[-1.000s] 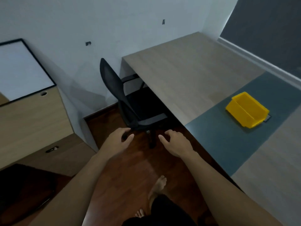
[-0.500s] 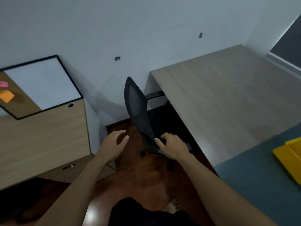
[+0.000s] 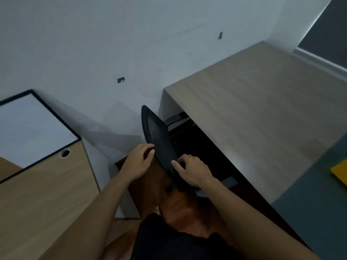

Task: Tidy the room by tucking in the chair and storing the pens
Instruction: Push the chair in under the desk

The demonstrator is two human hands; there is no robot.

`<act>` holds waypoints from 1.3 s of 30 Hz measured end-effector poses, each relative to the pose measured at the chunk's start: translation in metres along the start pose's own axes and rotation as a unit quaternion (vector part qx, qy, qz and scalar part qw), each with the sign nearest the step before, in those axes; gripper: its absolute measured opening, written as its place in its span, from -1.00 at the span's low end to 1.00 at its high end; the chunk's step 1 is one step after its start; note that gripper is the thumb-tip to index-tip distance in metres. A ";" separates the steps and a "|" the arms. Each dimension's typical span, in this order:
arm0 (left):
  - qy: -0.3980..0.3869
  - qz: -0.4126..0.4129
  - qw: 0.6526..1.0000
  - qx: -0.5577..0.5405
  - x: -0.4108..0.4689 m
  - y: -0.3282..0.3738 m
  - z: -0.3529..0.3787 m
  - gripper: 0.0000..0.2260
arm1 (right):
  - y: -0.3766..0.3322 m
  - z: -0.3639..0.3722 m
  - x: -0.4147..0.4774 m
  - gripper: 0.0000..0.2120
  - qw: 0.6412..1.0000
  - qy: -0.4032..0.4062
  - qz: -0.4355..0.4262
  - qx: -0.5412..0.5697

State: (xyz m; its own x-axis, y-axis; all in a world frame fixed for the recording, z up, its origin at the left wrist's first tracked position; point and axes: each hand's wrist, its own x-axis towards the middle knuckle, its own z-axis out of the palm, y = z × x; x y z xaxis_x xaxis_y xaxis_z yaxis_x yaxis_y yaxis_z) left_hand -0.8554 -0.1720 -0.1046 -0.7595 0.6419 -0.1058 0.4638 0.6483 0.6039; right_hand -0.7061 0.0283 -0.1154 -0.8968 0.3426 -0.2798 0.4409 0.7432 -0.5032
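Room: pale grey-white wall, dark red-brown wooden floor (image 3: 150, 186), dim light. Long light-wood desk (image 3: 262, 117) to the right, its near part covered by a dull teal mat (image 3: 319, 194); low light-wood cabinet (image 3: 47, 194) to the left, carrying a black-framed whiteboard (image 3: 28, 126).

Item: black mesh-backed office chair (image 3: 159, 139), standing at the desk's left end, seat already partly under the top, back rest tilted toward the viewer.

Hands: left hand (image 3: 138, 163) on the back rest's left edge, fingers curled loosely, touching rather than clamped. Right hand (image 3: 193, 170) closed over the lower right edge of the back rest, thumb on the rear face.

Handling (judged): moderate weight, probably on castors, so it should roll under a level push. Mesh gives; the rigid rim is the sound place to hold, both sides, for straight steering.

Clearances: armrest close beneath the desk edge, may catch. Narrow floor strip between cabinet and desk. Desk side panel just beyond the chair.

Other: corner of a yellow plastic bin (image 3: 339, 174) at right. No pens visible.
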 end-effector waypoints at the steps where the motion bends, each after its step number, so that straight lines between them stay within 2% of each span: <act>1: -0.014 0.018 1.000 0.004 0.012 -0.008 -0.003 -0.62 | -0.007 0.005 0.005 -0.31 1.000 0.000 0.013 0.006; 6: -0.040 0.121 0.988 0.090 0.072 -0.046 -0.011 -0.67 | -0.034 0.031 0.026 -0.34 0.997 -0.007 0.074 0.011; 10: -0.062 0.188 0.966 0.165 0.121 -0.068 -0.014 -0.58 | -0.056 0.056 0.032 -0.38 0.981 0.019 0.161 0.106; 13: -0.106 0.250 0.936 0.225 0.152 -0.072 -0.014 -0.45 | -0.078 0.077 0.036 -0.34 0.967 0.062 0.213 0.128; 16: -0.158 0.300 0.898 0.282 0.174 -0.067 -0.010 -0.45 | -0.086 0.082 0.042 -0.31 0.958 0.087 0.256 0.100; 18: -0.159 0.308 0.890 0.297 0.182 -0.064 -0.007 -0.49 | -0.085 0.082 0.044 -0.28 0.955 0.094 0.272 0.076; 24: -0.107 0.299 0.896 0.310 0.190 -0.052 0.005 -0.58 | -0.072 0.078 0.055 -0.23 0.946 0.115 0.303 0.023; 39: -0.075 0.308 0.900 0.301 0.263 -0.001 0.044 -0.58 | -0.007 0.024 0.104 -0.23 0.933 0.157 0.321 -0.033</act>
State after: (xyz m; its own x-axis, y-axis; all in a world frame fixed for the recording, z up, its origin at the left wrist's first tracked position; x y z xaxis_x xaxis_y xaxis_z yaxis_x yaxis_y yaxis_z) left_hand -1.0358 0.0143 -0.1676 -0.2256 0.9737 -0.0305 0.9725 0.2269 0.0530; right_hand -0.8015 0.0449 -0.1611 -0.4193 0.8734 -0.2477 0.8972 0.3570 -0.2602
